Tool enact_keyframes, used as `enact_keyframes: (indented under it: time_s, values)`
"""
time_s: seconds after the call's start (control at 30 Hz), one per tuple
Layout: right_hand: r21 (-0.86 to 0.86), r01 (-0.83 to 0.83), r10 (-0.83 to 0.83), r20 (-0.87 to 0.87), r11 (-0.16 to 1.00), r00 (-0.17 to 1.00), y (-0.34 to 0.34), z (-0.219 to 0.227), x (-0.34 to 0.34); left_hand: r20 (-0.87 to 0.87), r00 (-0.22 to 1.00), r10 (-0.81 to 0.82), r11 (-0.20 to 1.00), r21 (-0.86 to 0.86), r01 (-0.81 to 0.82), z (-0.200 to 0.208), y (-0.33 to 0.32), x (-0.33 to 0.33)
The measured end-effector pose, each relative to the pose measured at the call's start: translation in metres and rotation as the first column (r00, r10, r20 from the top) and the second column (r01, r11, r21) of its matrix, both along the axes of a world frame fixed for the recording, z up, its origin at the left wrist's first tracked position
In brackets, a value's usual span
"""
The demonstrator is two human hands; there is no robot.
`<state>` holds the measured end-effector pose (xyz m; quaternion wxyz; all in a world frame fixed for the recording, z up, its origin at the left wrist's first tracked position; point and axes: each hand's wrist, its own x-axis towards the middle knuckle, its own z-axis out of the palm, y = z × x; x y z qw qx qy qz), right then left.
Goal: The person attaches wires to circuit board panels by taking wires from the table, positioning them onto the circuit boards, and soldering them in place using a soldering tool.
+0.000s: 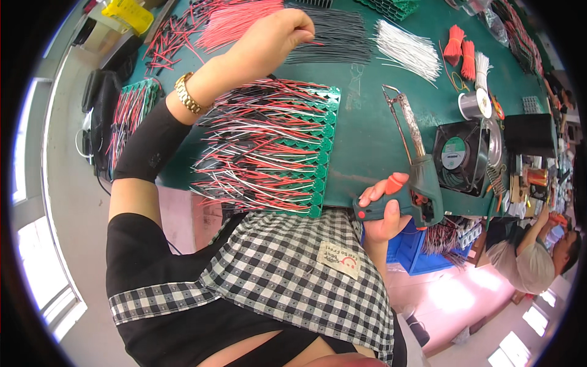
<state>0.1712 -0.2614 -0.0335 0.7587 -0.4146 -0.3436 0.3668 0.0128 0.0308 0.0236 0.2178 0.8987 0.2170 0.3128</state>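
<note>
My right hand (386, 205) is wrapped round the handle of a dark green soldering gun (426, 183), its long metal tip pointing away from me. My left hand (287, 32) is closed in a pinch above the loose wires at the back. A thin red wire (317, 43) shows at its fingertips. Under it lie a bundle of black wires (336, 37) and a pile of red wires (235, 21). Between my arms rests a panel of green circuit boards (324, 147), with rows of red, white and black wires (257, 147) spreading from it to the left.
White wires (408, 52) and tied red bundles (454, 46) lie at the back right. A solder spool (475, 104) and a black fan (460, 156) stand at right, above a blue bin (422, 254). Another wired panel (131, 116) is at left. A co-worker (532, 263) sits far right.
</note>
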Motion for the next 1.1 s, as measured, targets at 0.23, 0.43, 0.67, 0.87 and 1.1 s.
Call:
enact_keyframes:
  time_s: [0.23,0.43,0.67,0.87,1.1]
  values:
    - [-0.083,-0.021,0.017,-0.047,0.996,0.999,0.003,0.011,0.005,0.068,0.991,-0.118,0.993,-0.015,0.119,-0.019,-0.029,0.024]
    - [-0.265,-0.045,0.036,-0.039,0.963,0.999,-0.002,0.032,-0.006,-0.003,0.993,-0.118,0.987,-0.107,0.117,-0.022,-0.042,0.022]
    - [-0.346,-0.078,0.107,0.067,0.935,0.992,-0.005,0.041,-0.012,-0.063,0.994,-0.089,0.940,-0.335,0.063,-0.009,-0.054,0.017]
    - [-0.403,-0.084,0.142,0.116,0.911,0.983,-0.010,0.049,-0.016,-0.135,0.988,-0.073,0.944,-0.330,0.025,-0.008,-0.057,0.016]
    - [-0.433,-0.119,0.211,0.170,0.893,0.963,-0.010,0.051,-0.018,-0.128,0.991,-0.049,0.949,-0.314,0.007,-0.007,-0.059,0.014]
